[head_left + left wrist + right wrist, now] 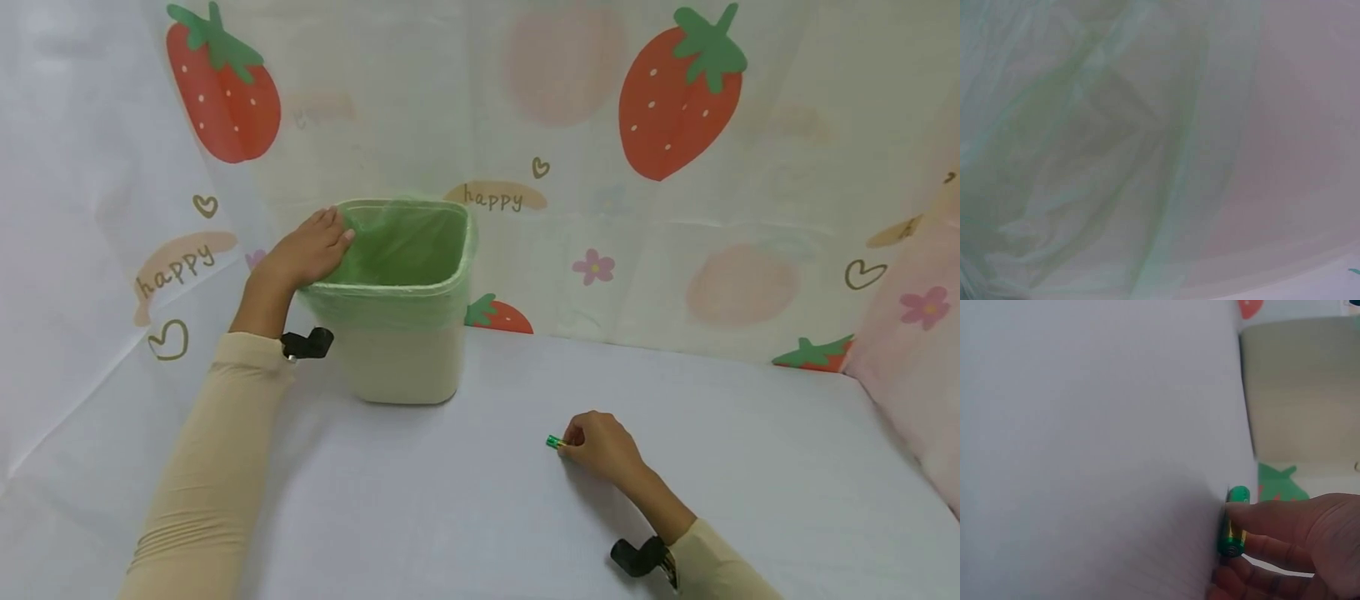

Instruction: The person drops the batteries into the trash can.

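Note:
A green and gold battery (pixel 1235 539) is pinched between the thumb and fingers of my right hand (pixel 603 448), low over the white tabletop. In the head view, only the battery's green end (pixel 553 442) sticks out from the fingertips. My left hand (pixel 306 248) holds the left rim of a cream trash bin (pixel 408 358), its thumb on the inner side; the far fingertips are partly hidden. A thin green trash bag (pixel 397 250) lines the bin and folds over its rim. Close up, the left wrist view shows the wrinkled bag (pixel 1097 144), with no hand visible.
The bin stands upright at the back left of the white table (pixel 465 508), near a strawberry-printed backdrop (pixel 600 208). A pink printed sheet (pixel 911 367) hangs at the right side. Black wrist cameras (pixel 307 342) are strapped to both arms.

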The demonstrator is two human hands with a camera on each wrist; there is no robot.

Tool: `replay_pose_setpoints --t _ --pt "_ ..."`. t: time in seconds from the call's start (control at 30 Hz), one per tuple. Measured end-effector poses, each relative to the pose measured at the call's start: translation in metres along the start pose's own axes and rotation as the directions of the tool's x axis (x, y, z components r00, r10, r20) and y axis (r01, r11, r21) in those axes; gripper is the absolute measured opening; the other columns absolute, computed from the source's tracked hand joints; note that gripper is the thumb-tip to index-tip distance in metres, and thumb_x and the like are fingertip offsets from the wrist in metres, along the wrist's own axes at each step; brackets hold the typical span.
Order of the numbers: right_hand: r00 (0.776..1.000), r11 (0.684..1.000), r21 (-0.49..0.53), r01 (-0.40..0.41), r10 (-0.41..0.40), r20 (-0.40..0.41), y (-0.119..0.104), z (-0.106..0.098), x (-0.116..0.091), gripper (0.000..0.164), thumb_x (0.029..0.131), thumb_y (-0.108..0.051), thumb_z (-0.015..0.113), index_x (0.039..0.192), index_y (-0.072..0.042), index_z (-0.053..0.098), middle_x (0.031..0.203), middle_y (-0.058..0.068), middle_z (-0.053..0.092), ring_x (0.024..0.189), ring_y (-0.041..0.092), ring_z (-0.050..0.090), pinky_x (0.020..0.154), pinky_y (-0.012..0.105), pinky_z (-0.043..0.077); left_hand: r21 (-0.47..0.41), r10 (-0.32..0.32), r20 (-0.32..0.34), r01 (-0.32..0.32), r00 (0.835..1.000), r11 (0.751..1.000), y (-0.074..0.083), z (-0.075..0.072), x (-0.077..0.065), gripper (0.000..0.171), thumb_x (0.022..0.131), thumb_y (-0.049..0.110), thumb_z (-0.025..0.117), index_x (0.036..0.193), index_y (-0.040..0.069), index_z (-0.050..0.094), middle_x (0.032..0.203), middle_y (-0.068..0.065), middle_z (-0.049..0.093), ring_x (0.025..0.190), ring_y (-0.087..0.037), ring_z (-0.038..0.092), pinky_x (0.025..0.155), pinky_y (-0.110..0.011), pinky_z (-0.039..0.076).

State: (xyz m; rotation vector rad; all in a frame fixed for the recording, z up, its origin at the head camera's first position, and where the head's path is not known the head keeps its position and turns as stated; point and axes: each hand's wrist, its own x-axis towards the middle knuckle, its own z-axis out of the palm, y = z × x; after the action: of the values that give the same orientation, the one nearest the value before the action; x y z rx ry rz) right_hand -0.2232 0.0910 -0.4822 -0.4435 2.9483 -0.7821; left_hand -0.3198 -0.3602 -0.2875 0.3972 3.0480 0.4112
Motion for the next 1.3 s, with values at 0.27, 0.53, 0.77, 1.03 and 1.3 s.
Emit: replay_pose_setpoints --t 0.27,0.53,0.77,1.03,1.3 --pt "0.998 0.999 0.028 0.045 -0.046 0.036 0.001 -0.009 0.004 0.013 0.082 -0.007 0.083 0.077 -0.01 0.072 0.071 -0.004 0.062 0.067 0.013 0.053 0.06 0.03 0.045 0.007 -0.001 -0.002 0.001 1.0 1.0 0.001 0.0 0.0 0.064 0.113 0.029 0.02 0.153 -0.019 0.005 0.163 -0.036 -0.002 0.153 -0.047 -0.004 0.125 -0.052 0.001" --pt "0.982 0.979 0.115 0.169 -0.178 0.07 0.001 -0.024 0.009 0.007 0.083 0.0 0.079 0.081 -0.006 0.076 0.068 -0.006 0.062 0.066 0.012 0.052 0.061 0.028 0.045 0.004 -0.002 -0.005 0.002 1.0 1.0 0.001 -0.001 0.0 0.064 0.113 0.028 0.021 0.153 -0.019 0.004 0.163 -0.035 -0.002 0.153 -0.047 -0.004 0.125 -0.052 0.001" --pt "0.983 0.981 0.109 0.16 -0.169 0.07 -0.011 -0.038 0.009 0.005 0.085 -0.004 0.081 0.083 -0.007 0.077 0.07 -0.005 0.064 0.068 0.013 0.054 0.061 0.028 0.047 0.001 0.007 -0.008 -0.007 1.0 1.0 0.001 0.0 -0.001 0.064 0.113 0.028 0.022 0.153 -0.019 0.005 0.163 -0.036 -0.001 0.152 -0.047 -0.004 0.125 -0.052 0.001" --pt "0.982 0.979 0.1 0.176 -0.182 0.058 -0.028 -0.059 0.009 0.004 0.086 -0.007 0.081 0.087 -0.006 0.078 0.072 -0.005 0.066 0.069 0.013 0.055 0.062 0.027 0.049 0.006 0.005 -0.006 -0.005 1.0 1.0 0.001 -0.001 -0.001 0.064 0.113 0.027 0.022 0.152 -0.02 0.007 0.162 -0.037 0.0 0.152 -0.048 -0.002 0.125 -0.053 0.002" --pt "0.971 0.966 0.11 0.236 -0.239 0.02 -0.045 -0.078 0.011 0.004 0.087 -0.006 0.08 0.09 -0.003 0.079 0.076 -0.001 0.07 0.068 0.013 0.058 0.061 0.027 0.052 0.005 0.005 -0.006 -0.005 1.0 1.0 0.0 0.0 0.0 0.064 0.113 0.028 0.022 0.153 -0.02 0.006 0.162 -0.036 0.0 0.153 -0.047 -0.002 0.125 -0.053 0.002"
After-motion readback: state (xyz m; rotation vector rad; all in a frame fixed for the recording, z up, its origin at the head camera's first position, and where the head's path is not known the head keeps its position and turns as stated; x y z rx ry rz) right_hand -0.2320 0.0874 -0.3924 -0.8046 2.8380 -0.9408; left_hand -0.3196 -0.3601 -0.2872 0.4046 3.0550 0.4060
